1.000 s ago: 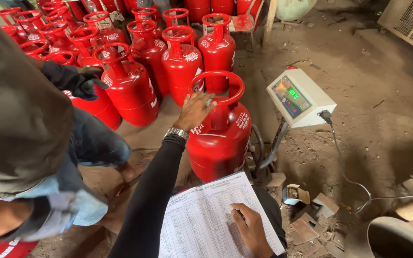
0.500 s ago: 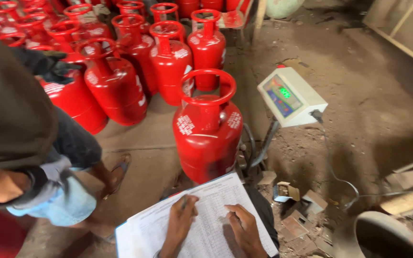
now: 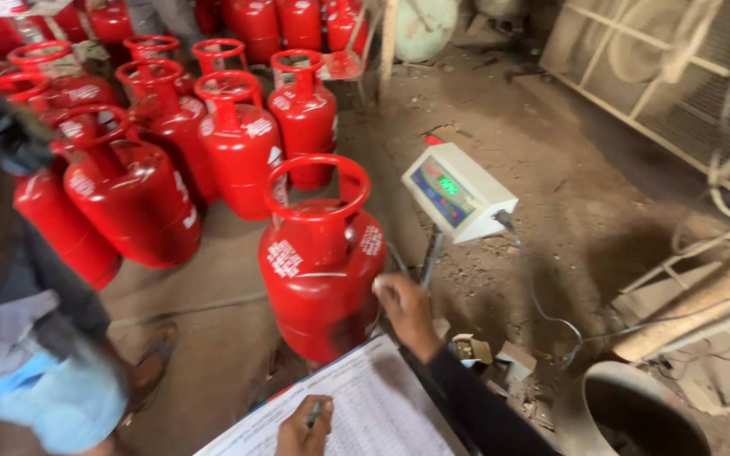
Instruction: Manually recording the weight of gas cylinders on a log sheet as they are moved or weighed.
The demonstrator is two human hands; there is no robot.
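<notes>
A red gas cylinder [image 3: 318, 270] with a ring handle stands in the middle of the floor. My right hand [image 3: 407, 308], in a dark sleeve, rests against its right side with the fingers curled and holds nothing. At the bottom edge my left hand [image 3: 302, 431] grips a pen [image 3: 314, 412] over a printed sheet of paper [image 3: 365, 409]. A white digital weighing display [image 3: 458, 190] with a lit green readout stands on a post just right of the cylinder.
Several more red cylinders [image 3: 238, 139] crowd the back left. Another person [image 3: 35, 338] in a dark top and blue jeans bends at the left, a sandalled foot [image 3: 154, 359] near the cylinder. Rubble [image 3: 487, 350], a dark round vessel [image 3: 635, 414] and a metal grille [image 3: 678, 93] lie right.
My right hand left the paper and went up to the cylinder's side. The pen now sits in my left hand on the sheet. The view has moved closer.
</notes>
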